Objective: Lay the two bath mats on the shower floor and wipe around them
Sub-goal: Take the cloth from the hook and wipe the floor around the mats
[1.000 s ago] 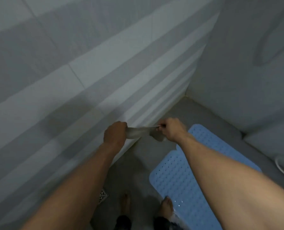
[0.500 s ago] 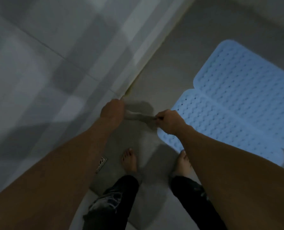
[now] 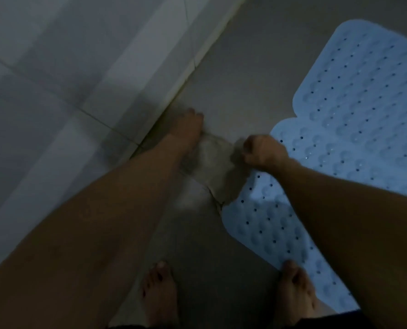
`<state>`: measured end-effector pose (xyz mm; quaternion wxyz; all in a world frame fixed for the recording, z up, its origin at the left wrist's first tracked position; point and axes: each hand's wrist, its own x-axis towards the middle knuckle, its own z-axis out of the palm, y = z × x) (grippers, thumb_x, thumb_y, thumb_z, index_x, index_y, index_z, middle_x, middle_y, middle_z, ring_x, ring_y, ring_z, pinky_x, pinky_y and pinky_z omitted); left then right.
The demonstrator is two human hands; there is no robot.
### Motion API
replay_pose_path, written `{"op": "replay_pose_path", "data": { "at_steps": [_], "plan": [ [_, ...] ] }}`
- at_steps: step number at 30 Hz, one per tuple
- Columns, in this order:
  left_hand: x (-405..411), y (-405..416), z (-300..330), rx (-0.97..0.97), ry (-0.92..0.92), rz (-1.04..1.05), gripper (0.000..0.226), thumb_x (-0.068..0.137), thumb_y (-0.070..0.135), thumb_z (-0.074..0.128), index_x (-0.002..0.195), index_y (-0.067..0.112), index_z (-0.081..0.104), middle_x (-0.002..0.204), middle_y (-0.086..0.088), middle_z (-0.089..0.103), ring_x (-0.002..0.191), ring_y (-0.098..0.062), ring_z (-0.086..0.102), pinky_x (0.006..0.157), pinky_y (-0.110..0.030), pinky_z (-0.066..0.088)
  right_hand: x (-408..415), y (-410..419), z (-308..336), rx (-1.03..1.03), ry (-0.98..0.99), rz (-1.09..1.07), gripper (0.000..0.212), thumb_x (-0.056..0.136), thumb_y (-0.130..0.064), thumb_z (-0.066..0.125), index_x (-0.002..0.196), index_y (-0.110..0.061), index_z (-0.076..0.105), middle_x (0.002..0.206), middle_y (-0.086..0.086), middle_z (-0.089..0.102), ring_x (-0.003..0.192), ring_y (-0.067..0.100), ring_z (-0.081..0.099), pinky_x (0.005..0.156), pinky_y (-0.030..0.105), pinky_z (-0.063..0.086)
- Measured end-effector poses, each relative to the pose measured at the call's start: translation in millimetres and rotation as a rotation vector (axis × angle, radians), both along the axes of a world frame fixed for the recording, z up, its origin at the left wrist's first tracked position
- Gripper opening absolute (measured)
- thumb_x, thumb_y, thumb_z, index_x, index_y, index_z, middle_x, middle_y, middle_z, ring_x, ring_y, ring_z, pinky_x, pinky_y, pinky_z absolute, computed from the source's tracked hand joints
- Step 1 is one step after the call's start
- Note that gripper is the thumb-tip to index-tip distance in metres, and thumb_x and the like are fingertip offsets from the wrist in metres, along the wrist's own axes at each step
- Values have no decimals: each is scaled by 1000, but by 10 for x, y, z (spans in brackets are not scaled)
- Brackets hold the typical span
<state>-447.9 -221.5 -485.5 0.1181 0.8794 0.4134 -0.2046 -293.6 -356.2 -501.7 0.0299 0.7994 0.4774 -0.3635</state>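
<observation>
Two hands stretch a pale grey cloth [image 3: 213, 160] between them, now down near the shower floor [image 3: 252, 74] rather than up in front of the tiled wall [image 3: 67, 74] as a second ago. The left hand [image 3: 188, 129] reaches forward beside the base of the wall, its fingers closed on one end of the cloth; the right hand [image 3: 263, 151] is clenched on the other end, at the edge of the blue mats. The near bath mat [image 3: 276, 224] and the far bath mat [image 3: 364, 86] lie flat on the floor, edge to edge, to the right of the cloth. A bare right foot [image 3: 295, 288] stands on the near mat's border; the left foot [image 3: 158, 293] is on the bare floor. With both mats apparently laid, lowering the cloth suggests the wiping step is starting, in the strip of floor between mats and wall.
</observation>
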Motion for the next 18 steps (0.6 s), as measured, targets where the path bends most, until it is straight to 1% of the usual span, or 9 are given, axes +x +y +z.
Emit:
{"op": "replay_pose_path", "data": {
  "at_steps": [3, 5, 7, 9, 12, 14, 15, 16, 18],
  "plan": [
    [34, 60, -281, 80, -190, 28, 46, 92, 2, 49, 137, 4, 42, 133, -21, 44, 109, -37, 53, 89, -44, 46, 112, 67, -115, 265, -131, 22, 45, 90, -36, 61, 126, -9, 60, 122, 17, 59, 111, 36, 57, 94, 46, 48],
    [-61, -10, -454, 197, -337, 11, 34, 85, 0, 53, 119, -1, 53, 115, -23, 53, 93, -38, 57, 75, -43, 50, 91, 61, -227, 424, -154, 24, 37, 92, -29, 58, 121, -7, 64, 120, 16, 61, 109, 36, 57, 91, 43, 45],
    [-239, -117, -606, 291, -399, -29, 23, 77, 0, 57, 101, -1, 58, 99, -23, 57, 80, -38, 57, 65, -40, 47, -26, 13, -351, 560, -187, -1, 31, 92, -27, 56, 113, -7, 68, 113, 15, 62, 106, 35, 56, 88, 42, 46],
    [-404, -242, -714, 289, -368, -50, 24, 82, 4, 54, 105, 1, 58, 107, -22, 57, 92, -38, 56, 75, -41, 45, -261, -59, -434, 664, -203, -33, 25, 91, -22, 56, 105, -6, 70, 106, 15, 62, 99, 34, 56, 84, 41, 46],
    [-532, -371, -816, 191, -321, -84, 41, 92, 12, 48, 131, 1, 49, 137, -21, 47, 126, -37, 44, 106, -42, 33, -719, -235, -516, 698, -165, -66, 30, 87, -20, 48, 101, -2, 68, 101, 19, 61, 89, 38, 58, 77, 41, 48],
    [-557, -376, -911, 153, -323, -93, 49, 99, 19, 41, 145, 3, 36, 153, -17, 32, 141, -32, 30, 117, -40, 19, -953, -327, -646, 676, -170, -93, 38, 83, -21, 47, 110, 0, 65, 112, 23, 61, 97, 40, 60, 86, 42, 49],
    [-562, -356, -969, 131, -323, -111, 52, 101, 23, 37, 149, 5, 30, 157, -14, 24, 144, -29, 24, 118, -39, 14, -1031, -350, -708, 633, -139, -136, 46, 86, -23, 46, 123, 1, 60, 127, 25, 57, 113, 41, 56, 99, 44, 44],
    [-567, -332, -1033, 115, -318, -138, 53, 103, 27, 32, 151, 6, 24, 160, -11, 17, 147, -27, 18, 120, -38, 11, -1088, -366, -764, 573, -108, -186, 56, 93, -29, 40, 139, 1, 48, 144, 26, 44, 133, 39, 43, 113, 44, 31],
    [-583, -289, -1138, 100, -302, -189, 57, 104, 32, 21, 154, 9, 10, 162, -7, 4, 150, -22, 5, 122, -36, 4, -1157, -381, -880, 464, -95, -214, 66, 101, -42, 20, 156, -5, 13, 164, 16, 6, 152, 28, 4, 123, 40, 1]
  ]
}}
